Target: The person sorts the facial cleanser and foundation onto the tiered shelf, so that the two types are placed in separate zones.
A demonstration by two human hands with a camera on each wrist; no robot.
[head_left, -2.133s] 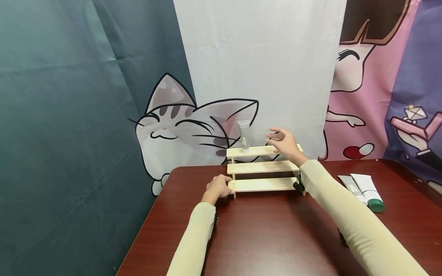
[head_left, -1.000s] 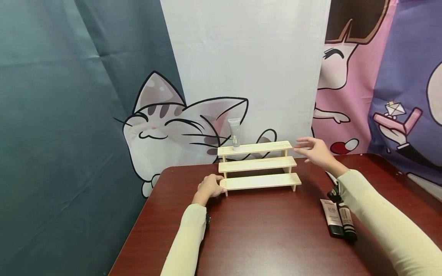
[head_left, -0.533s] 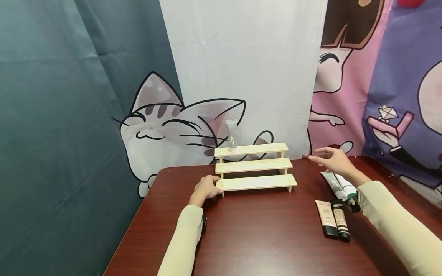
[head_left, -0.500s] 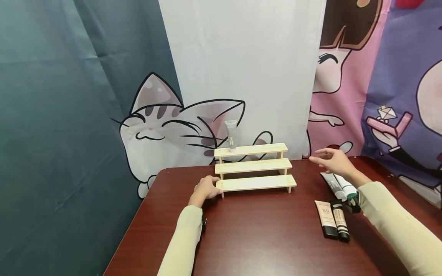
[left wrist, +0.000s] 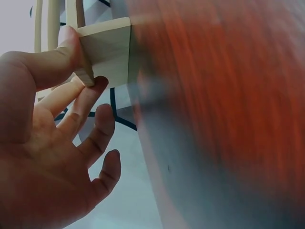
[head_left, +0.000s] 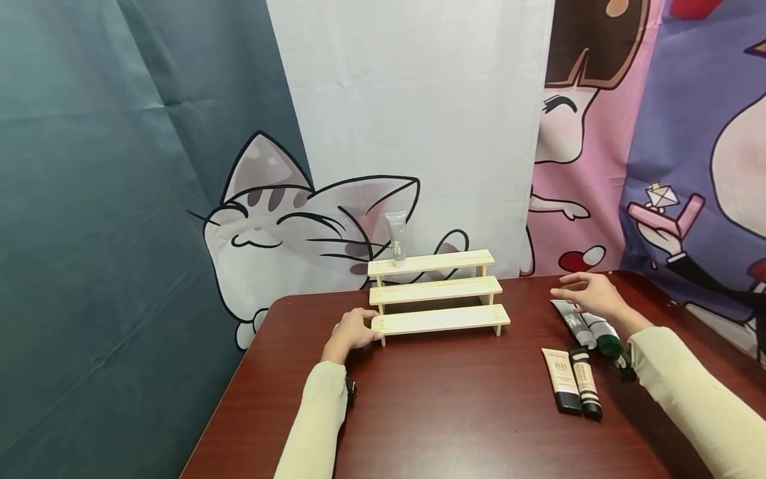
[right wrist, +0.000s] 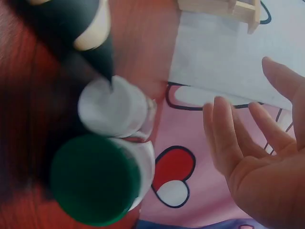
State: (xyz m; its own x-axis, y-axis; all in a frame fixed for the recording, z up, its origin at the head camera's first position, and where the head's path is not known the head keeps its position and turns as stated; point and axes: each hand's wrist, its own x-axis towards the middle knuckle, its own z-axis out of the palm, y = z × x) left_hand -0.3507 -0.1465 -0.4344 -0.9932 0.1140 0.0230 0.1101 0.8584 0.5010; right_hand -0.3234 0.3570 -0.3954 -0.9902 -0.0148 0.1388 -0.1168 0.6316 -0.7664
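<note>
My left hand (head_left: 352,329) pinches the left end of the lowest shelf on a three-tier wooden display stand (head_left: 439,320); the left wrist view has the thumb over the board (left wrist: 107,52) and fingers beneath. Upright at the left of the top shelf stands a clear squeeze tube (head_left: 397,236). Over at the right, my right hand (head_left: 595,296) hovers with relaxed, spread fingers and nothing in them. Below it lie a grey tube (head_left: 574,324) and a white tube with a green cap (head_left: 602,332), partly covered by the hand and wrist in the head view.
Nearer on the reddish-brown table (head_left: 455,426), a beige BB cream tube (head_left: 561,376) and a slim black-capped tube (head_left: 584,379) lie side by side. A printed cloth backdrop (head_left: 413,100) hangs right behind the table.
My right hand has moved from beside the clear tube on the top shelf rightward and down to above the lying tubes. My left hand keeps its hold. The head view has turned slightly right.
</note>
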